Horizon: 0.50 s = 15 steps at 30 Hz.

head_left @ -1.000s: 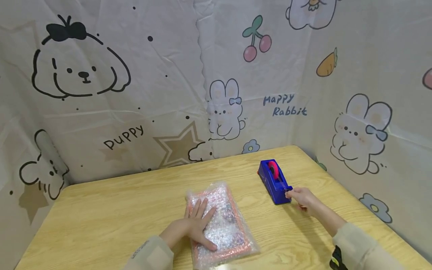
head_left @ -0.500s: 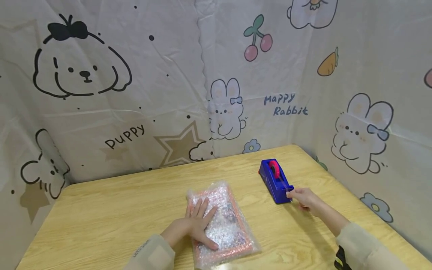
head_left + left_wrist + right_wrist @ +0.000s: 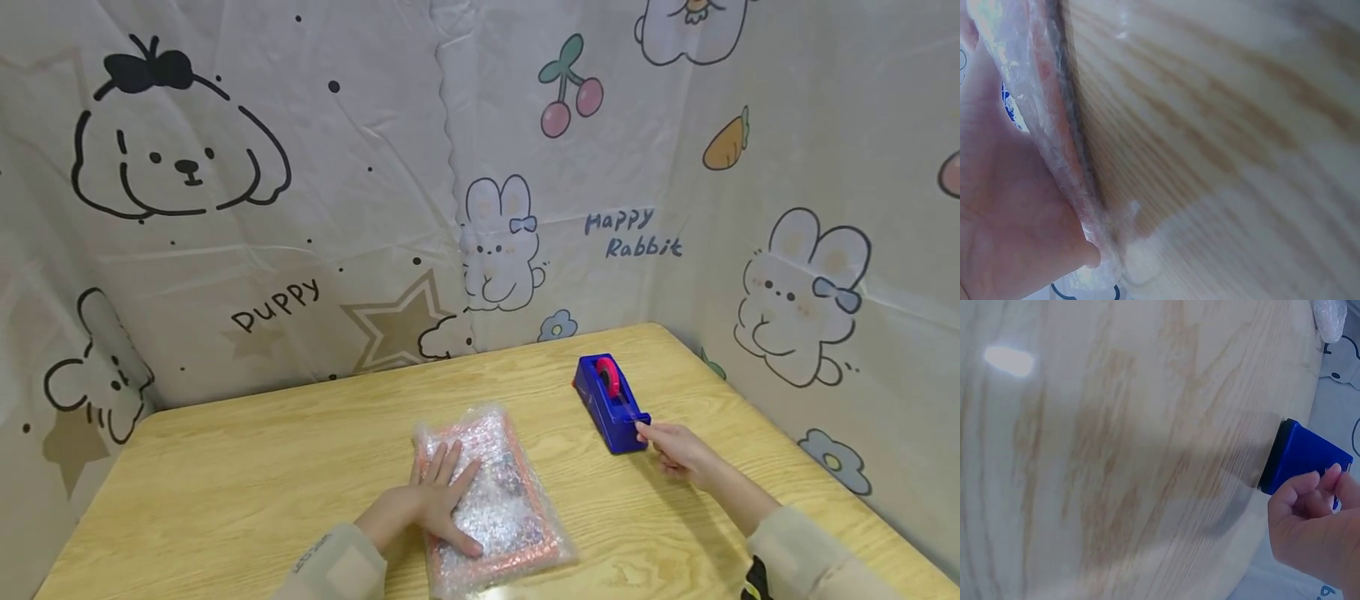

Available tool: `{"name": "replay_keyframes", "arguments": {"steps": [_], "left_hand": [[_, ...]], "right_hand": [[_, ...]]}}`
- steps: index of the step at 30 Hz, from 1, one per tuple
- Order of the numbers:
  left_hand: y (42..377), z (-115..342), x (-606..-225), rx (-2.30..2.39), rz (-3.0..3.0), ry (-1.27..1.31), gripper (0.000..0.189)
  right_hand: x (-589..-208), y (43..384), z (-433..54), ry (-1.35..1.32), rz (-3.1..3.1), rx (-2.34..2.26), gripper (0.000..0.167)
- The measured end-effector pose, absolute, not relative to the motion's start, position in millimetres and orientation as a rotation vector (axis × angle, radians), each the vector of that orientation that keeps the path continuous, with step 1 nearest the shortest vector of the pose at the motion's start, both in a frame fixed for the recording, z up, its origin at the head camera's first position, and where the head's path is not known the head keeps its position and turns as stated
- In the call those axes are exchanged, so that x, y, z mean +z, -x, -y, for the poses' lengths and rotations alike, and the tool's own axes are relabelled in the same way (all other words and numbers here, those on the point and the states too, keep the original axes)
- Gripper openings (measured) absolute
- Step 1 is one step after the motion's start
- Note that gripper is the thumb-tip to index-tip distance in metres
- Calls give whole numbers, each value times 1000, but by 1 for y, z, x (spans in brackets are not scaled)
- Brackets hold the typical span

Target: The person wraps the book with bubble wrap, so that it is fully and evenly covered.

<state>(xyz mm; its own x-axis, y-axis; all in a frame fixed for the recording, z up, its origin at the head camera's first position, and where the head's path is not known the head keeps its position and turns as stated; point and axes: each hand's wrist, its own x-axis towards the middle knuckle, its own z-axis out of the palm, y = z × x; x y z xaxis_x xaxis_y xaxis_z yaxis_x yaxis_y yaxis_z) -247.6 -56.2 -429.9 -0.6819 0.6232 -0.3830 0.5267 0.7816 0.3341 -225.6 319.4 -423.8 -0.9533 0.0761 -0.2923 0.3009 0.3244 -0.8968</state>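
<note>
A flat rectangular thing in bubble wrap [image 3: 510, 500], with an orange-pink border showing through, lies on the wooden table. My left hand [image 3: 438, 500] rests on its left side, fingers spread and straight. In the left wrist view, the wrap's edge [image 3: 1054, 106] runs beside my palm [image 3: 1016, 206]. Further right stands a blue tape dispenser [image 3: 611, 408] with a pink-cored tape roll [image 3: 609, 379]. At its near, cutter end, my right hand [image 3: 678, 450] pinches the tape's end between thumb and forefinger; the other fingers are curled. The clear tape itself hardly shows against the dispenser [image 3: 1304, 456].
The wood-grain table [image 3: 262, 467] has its back edge against a cream curtain [image 3: 360, 167] printed with cartoon animals. Another curtain panel [image 3: 810, 150] runs along the right side. Bare tabletop separates the wrapped thing from the dispenser.
My right hand has shifted very slightly at the dispenser's front end, still pinching there. The left hand, the wrapped thing and the dispenser stay in place.
</note>
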Motion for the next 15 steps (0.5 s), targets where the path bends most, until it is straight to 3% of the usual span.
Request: {"name": "replay_keyframes", "arguments": {"steps": [6,15], "left_hand": [[250,55,-431,293,-2456,-855,117],[248,55,-429,253,-2495,-870,114]], "right_hand": [[-426,227,-313,-386,-2643,-1549,35],[-412,232,-310,-407,-2696,-1410,28]]}}
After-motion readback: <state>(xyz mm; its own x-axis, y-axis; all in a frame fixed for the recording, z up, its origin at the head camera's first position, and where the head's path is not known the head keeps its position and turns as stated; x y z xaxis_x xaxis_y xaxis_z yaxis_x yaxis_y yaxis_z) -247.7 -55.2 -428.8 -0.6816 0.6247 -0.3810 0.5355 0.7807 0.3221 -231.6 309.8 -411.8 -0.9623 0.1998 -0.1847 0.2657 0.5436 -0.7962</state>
